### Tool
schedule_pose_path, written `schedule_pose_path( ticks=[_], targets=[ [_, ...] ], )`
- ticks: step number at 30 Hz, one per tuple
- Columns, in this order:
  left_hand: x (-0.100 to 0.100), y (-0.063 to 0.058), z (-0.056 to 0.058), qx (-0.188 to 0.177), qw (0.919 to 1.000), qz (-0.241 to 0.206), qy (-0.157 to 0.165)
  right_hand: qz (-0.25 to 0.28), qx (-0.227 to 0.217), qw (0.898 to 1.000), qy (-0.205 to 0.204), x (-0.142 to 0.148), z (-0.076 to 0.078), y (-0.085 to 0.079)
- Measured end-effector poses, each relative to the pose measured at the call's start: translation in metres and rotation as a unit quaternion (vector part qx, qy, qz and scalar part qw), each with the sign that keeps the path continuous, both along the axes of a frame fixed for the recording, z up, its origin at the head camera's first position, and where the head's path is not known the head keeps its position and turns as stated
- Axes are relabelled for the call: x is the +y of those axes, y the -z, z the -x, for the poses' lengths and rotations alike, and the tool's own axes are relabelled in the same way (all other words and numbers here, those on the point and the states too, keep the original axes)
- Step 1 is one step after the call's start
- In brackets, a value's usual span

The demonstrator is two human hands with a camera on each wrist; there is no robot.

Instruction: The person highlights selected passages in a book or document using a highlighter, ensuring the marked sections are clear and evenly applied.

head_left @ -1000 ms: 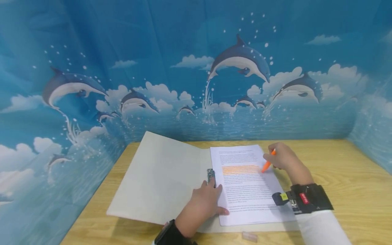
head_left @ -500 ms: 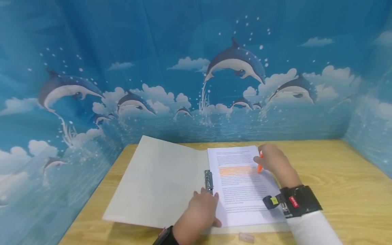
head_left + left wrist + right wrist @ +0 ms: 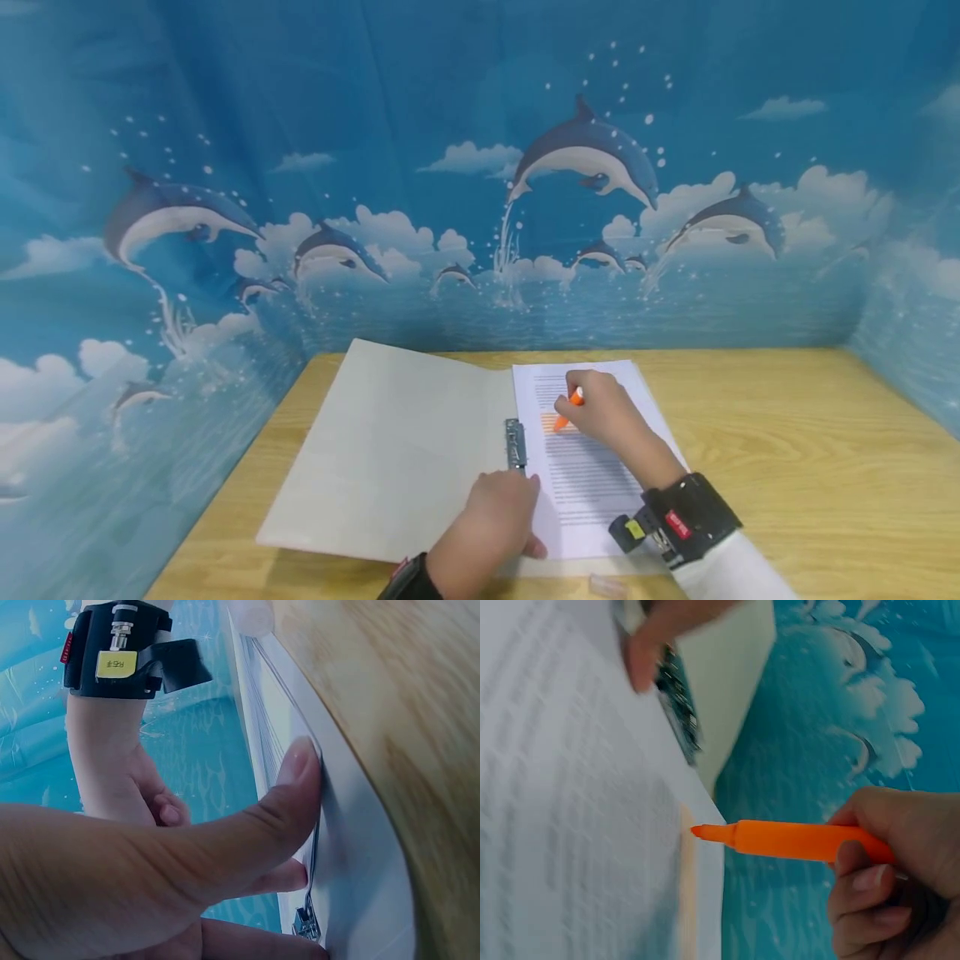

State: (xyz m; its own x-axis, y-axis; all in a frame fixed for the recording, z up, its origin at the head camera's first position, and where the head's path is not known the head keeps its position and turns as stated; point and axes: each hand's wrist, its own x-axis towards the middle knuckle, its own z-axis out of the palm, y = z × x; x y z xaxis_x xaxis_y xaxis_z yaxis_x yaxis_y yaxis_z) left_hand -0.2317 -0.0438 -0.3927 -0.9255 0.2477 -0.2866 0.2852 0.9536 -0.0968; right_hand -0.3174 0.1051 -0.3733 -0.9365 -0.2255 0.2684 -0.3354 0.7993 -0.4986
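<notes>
An orange highlighter (image 3: 571,407) is pinched in my right hand (image 3: 606,410), its tip over the left end of an orange-marked band in the printed paper stack (image 3: 585,537). In the right wrist view the highlighter (image 3: 795,838) has its tip right at the orange strip. The stack lies on the right side of an opened pale file folder (image 3: 397,458). My left hand (image 3: 498,510) rests at the stack's left edge, just below the metal clip (image 3: 515,442) on the folder's spine. In the left wrist view its thumb (image 3: 289,784) lies extended along the paper edge.
A small translucent pinkish piece (image 3: 607,586) lies on the wooden table (image 3: 810,467) near the front, below the folder. The folder's left cover rises off the table. Behind and to the sides hangs a blue dolphin-print curtain (image 3: 420,308).
My right hand has carried the highlighter left across the page, from the right end of the marked lines to their left end. My left hand has slid slightly down, off the clip.
</notes>
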Motion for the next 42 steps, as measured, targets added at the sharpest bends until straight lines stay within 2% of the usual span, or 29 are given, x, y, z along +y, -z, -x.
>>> schedule_pose_path(
  ticks=[6, 18, 28, 42],
  targets=[
    [0.001, -0.004, -0.001, 0.011, 0.9998, 0.015, 0.012, 0.018, 0.024, 0.999, -0.015, -0.011, -0.003, 0.006],
    [-0.001, -0.008, 0.001, 0.003, 0.9996, 0.025, 0.013, 0.014, 0.005, 1.000, -0.010, -0.016, -0.003, 0.007],
    [-0.001, -0.007, 0.000, 0.025, 0.9985, 0.035, 0.033, 0.047, -0.022, 0.999, -0.004, -0.011, 0.002, 0.013],
    [0.001, -0.004, 0.001, 0.021, 0.9989, 0.038, 0.017, 0.039, -0.027, 0.999, -0.001, -0.009, 0.000, 0.010]
  ],
)
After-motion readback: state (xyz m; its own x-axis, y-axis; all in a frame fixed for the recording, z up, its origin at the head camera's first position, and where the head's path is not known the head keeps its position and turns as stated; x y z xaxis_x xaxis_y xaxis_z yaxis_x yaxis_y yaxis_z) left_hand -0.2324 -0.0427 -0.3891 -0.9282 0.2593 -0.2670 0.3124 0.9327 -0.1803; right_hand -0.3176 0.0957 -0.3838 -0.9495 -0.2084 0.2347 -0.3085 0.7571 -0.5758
